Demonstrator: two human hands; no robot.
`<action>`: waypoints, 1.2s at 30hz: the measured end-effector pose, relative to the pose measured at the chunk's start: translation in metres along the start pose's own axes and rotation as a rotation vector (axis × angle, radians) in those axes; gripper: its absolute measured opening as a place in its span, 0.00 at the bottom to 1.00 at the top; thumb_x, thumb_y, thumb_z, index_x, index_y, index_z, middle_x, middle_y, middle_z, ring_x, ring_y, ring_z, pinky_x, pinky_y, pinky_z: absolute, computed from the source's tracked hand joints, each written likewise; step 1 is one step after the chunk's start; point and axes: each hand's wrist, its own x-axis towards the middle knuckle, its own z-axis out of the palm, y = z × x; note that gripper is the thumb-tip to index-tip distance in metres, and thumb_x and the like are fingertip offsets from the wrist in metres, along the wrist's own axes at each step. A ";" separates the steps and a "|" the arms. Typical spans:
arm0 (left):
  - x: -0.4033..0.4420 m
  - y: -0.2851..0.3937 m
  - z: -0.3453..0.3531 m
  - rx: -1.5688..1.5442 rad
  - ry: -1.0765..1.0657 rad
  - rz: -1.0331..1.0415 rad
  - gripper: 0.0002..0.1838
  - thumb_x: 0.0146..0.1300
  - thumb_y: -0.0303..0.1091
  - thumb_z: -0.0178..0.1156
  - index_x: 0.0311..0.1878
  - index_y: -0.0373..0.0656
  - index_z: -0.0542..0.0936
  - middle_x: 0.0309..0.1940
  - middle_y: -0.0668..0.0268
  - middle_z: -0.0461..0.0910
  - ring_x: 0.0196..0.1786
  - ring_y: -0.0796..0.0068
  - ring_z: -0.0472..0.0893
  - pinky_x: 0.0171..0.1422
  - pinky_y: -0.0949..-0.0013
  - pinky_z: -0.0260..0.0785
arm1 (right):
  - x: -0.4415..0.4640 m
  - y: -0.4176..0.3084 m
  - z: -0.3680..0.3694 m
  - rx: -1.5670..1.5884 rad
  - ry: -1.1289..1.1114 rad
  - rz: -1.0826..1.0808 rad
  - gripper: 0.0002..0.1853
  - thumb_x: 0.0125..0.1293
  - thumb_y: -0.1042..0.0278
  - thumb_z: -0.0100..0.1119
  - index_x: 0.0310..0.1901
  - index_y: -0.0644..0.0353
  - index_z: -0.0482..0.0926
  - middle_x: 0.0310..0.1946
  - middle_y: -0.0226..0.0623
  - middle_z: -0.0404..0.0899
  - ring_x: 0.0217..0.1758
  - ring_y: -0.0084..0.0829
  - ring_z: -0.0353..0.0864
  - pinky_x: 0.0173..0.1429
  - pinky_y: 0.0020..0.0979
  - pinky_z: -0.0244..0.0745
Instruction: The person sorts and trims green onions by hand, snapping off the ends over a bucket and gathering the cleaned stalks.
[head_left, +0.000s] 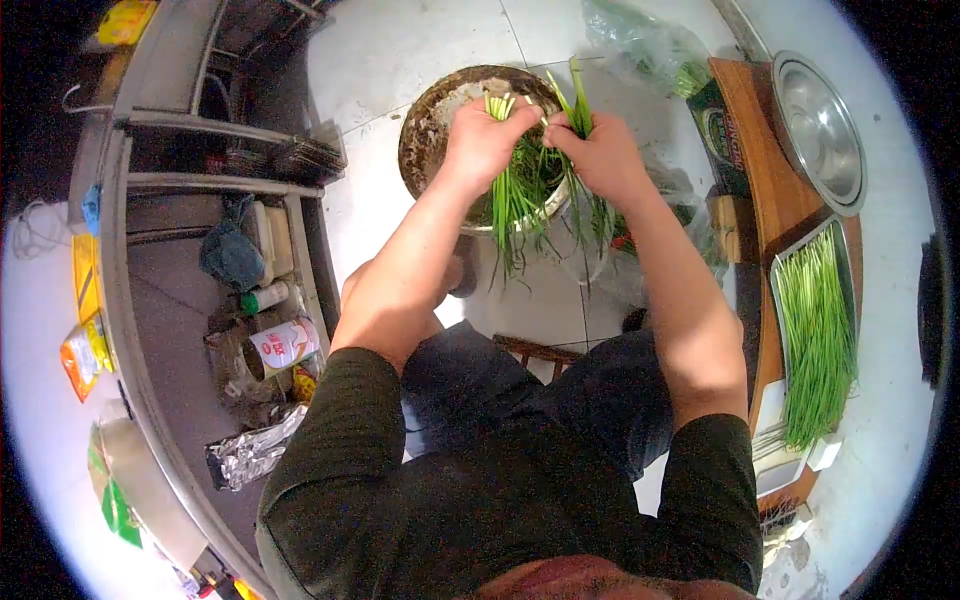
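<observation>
Over a round, stained basin [425,135] on the floor, my left hand [482,145] is closed around a bunch of green stalks [515,200], whose pale ends stick up above the fingers and whose green leaves hang down. Close beside it, my right hand [603,155] is closed on a smaller bunch of green leaves [580,105], with some trailing below the wrist. The fingertips of both hands are near each other at a pale stalk end. Dark green scraps lie inside the basin, partly hidden by the hands.
At right, a wooden surface [745,110] holds a steel bowl [820,130] and a tray of long green stalks [815,330]. Plastic bags [645,45] lie behind the basin on the tiled floor. A metal shelf [165,300] at left holds a can [285,343] and foil [255,450].
</observation>
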 end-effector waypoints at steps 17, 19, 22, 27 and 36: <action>-0.003 0.011 -0.001 0.186 0.088 0.004 0.09 0.65 0.35 0.59 0.38 0.38 0.79 0.23 0.73 0.76 0.26 0.83 0.71 0.30 0.71 0.65 | -0.004 -0.009 -0.008 0.145 -0.170 0.089 0.10 0.63 0.64 0.60 0.40 0.63 0.82 0.29 0.28 0.82 0.26 0.16 0.72 0.33 0.22 0.65; 0.001 0.008 -0.004 0.158 0.157 -0.015 0.10 0.65 0.36 0.59 0.37 0.38 0.79 0.22 0.72 0.76 0.26 0.83 0.71 0.30 0.71 0.65 | -0.009 -0.024 -0.014 0.214 -0.240 0.184 0.10 0.63 0.63 0.61 0.39 0.60 0.82 0.27 0.25 0.82 0.22 0.13 0.66 0.28 0.20 0.59; 0.008 0.006 -0.011 0.245 0.295 -0.065 0.12 0.65 0.38 0.60 0.36 0.37 0.80 0.21 0.71 0.76 0.26 0.83 0.71 0.30 0.70 0.65 | -0.009 -0.021 -0.014 0.329 -0.262 0.217 0.10 0.63 0.61 0.61 0.38 0.57 0.82 0.27 0.23 0.81 0.19 0.12 0.60 0.24 0.20 0.52; 0.008 -0.001 -0.007 0.141 0.255 -0.108 0.13 0.64 0.39 0.62 0.35 0.37 0.81 0.21 0.71 0.76 0.25 0.83 0.71 0.29 0.70 0.64 | -0.008 -0.020 -0.012 0.396 -0.192 0.196 0.13 0.59 0.56 0.63 0.32 0.59 0.84 0.23 0.27 0.80 0.23 0.20 0.71 0.27 0.26 0.64; 0.000 0.005 0.002 -0.064 0.193 -0.199 0.12 0.66 0.42 0.61 0.36 0.41 0.79 0.23 0.73 0.74 0.22 0.83 0.69 0.25 0.73 0.60 | -0.003 -0.004 -0.004 0.238 -0.136 0.118 0.11 0.62 0.60 0.61 0.33 0.59 0.83 0.26 0.27 0.81 0.24 0.18 0.70 0.30 0.25 0.64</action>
